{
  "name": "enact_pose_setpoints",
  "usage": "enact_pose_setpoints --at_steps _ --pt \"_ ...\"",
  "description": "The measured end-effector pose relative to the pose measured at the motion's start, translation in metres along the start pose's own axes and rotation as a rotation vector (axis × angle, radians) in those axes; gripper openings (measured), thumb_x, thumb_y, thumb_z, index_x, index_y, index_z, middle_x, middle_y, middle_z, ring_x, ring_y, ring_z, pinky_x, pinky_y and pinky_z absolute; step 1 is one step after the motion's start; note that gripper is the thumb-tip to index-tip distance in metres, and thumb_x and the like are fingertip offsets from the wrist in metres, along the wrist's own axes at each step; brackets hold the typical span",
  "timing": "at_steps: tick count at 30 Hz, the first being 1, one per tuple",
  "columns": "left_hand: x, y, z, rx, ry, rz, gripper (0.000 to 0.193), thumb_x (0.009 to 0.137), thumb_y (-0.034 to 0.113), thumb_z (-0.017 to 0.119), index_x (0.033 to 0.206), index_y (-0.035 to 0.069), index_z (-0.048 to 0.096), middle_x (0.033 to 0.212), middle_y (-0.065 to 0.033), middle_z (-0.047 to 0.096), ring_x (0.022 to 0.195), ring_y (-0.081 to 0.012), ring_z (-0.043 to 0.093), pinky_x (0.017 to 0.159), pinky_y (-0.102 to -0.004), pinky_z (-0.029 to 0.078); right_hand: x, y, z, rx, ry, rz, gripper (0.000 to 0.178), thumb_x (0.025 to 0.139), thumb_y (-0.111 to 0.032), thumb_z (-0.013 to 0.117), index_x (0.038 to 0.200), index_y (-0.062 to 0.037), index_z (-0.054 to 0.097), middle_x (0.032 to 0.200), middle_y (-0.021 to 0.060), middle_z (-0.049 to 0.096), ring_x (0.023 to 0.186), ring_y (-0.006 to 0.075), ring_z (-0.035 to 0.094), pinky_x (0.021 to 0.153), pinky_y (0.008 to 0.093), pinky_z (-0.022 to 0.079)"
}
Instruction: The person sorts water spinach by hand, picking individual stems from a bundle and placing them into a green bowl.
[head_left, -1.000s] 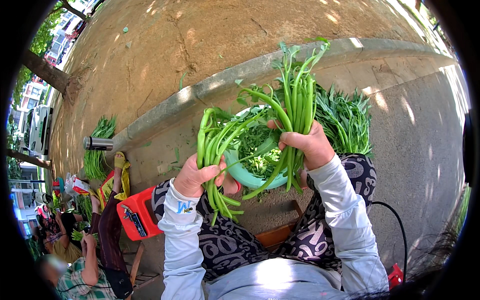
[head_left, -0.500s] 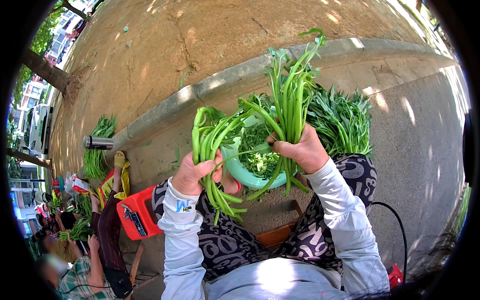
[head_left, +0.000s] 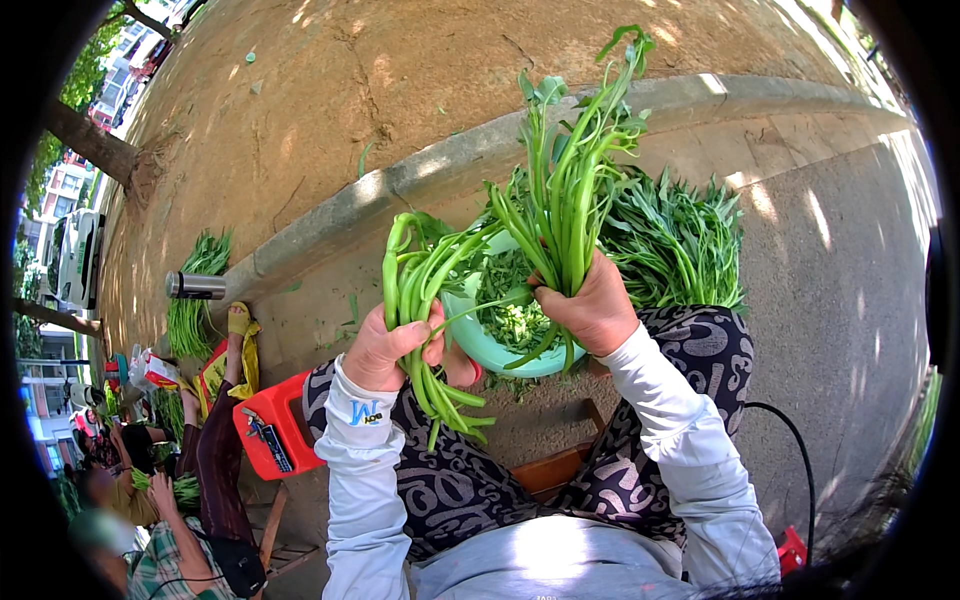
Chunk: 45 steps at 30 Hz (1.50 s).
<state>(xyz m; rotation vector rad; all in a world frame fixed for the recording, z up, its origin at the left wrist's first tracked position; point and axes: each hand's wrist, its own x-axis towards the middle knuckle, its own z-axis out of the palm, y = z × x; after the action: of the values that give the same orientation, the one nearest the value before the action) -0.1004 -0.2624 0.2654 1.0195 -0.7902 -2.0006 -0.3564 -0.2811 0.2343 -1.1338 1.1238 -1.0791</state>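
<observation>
1. I take the green bowl (head_left: 480, 345) on the lap as my landmark. Far to its left a person sits on the pavement with a red stool (head_left: 268, 430) beside them, and further up by the curb lies a metal flask (head_left: 195, 286) next to a heap of greens (head_left: 195, 300).

2. Just left of the bowl, my left hand (head_left: 385, 350) is closed tight round a bundle of bent stems (head_left: 415, 300). The cut ends hang down below the fist toward the patterned trousers (head_left: 470, 480), and the tops arch up and over toward the bowl.

3. In the bowl itself I see small chopped or picked green bits; its rim is partly hidden behind both hands.

4. Above and just right of the bowl, my right hand (head_left: 595, 310) is clenched on a second, taller bunch of stems (head_left: 565, 180), held nearly upright with leafy tips at the top.

5. Behind the bowl to the right, a loose pile of leafy greens (head_left: 675, 240) lies on the pavement.

6. My reading: this is the sorting step, with the greens split into two handfuls over the bowl. The next move would call for a firm grip on both, so that no stalks slip out, and for care that one bundle can be set down without tipping the bowl.
</observation>
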Motion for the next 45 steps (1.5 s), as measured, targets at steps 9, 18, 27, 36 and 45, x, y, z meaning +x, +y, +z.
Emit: enact_pose_setpoints --at_steps 9,18,27,36,45 --pt "-0.001 -0.002 -0.001 -0.035 0.027 0.001 0.037 0.078 0.017 0.071 0.107 0.002 0.054 0.087 -0.0063 0.057 0.067 -0.0165 0.056 0.062 -0.0306 0.046 0.000 -0.002 0.003 -0.221 0.130 -0.084 0.035 0.071 0.004 0.058 0.106 0.0009 0.054 0.083 0.0040 0.062 0.075 0.0105 0.057 0.072 0.0244 0.047" --pt "-0.001 -0.002 -0.003 -0.057 0.047 0.013 0.033 0.080 0.014 0.067 0.107 0.001 0.053 0.085 -0.0064 0.055 0.066 -0.0162 0.055 0.061 -0.0322 0.045 0.009 0.008 0.001 -0.353 0.399 -0.118 0.033 0.071 -0.006 0.064 0.101 0.0013 0.054 0.081 0.0166 0.066 0.073 0.0298 0.065 0.068 0.0343 0.050" --pt "0.002 -0.001 0.000 -0.048 0.069 0.019 0.031 0.080 0.013 0.067 0.106 0.001 0.053 0.082 -0.0067 0.055 0.064 -0.0161 0.056 0.058 -0.0300 0.045 0.005 -0.005 -0.013 0.429 0.279 0.153 0.022 0.081 -0.003 0.060 0.102 0.0000 0.056 0.082 0.0062 0.061 0.066 0.0168 0.063 0.061 0.0283 0.053" --pt "0.001 -0.002 0.000 -0.041 0.071 0.006 0.030 0.080 0.014 0.068 0.103 0.001 0.054 0.082 -0.0063 0.056 0.064 -0.0158 0.057 0.058 -0.0284 0.045 0.006 -0.019 -0.019 0.517 0.201 0.149 0.052 0.074 -0.002 0.070 0.121 -0.0022 0.046 0.077 0.0067 0.059 0.066 0.0142 0.059 0.057 0.0286 0.052" --pt "0.007 -0.007 -0.001 0.084 0.042 -0.024 0.029 0.080 0.015 0.070 0.101 0.000 0.056 0.081 -0.0060 0.058 0.065 -0.0150 0.057 0.059 -0.0267 0.045 0.005 -0.030 -0.014 0.406 0.045 0.030 0.051 0.077 0.003 0.062 0.125 -0.0013 0.046 0.104 0.0120 0.065 0.079 0.0135 0.062 0.068 0.0265 0.051"
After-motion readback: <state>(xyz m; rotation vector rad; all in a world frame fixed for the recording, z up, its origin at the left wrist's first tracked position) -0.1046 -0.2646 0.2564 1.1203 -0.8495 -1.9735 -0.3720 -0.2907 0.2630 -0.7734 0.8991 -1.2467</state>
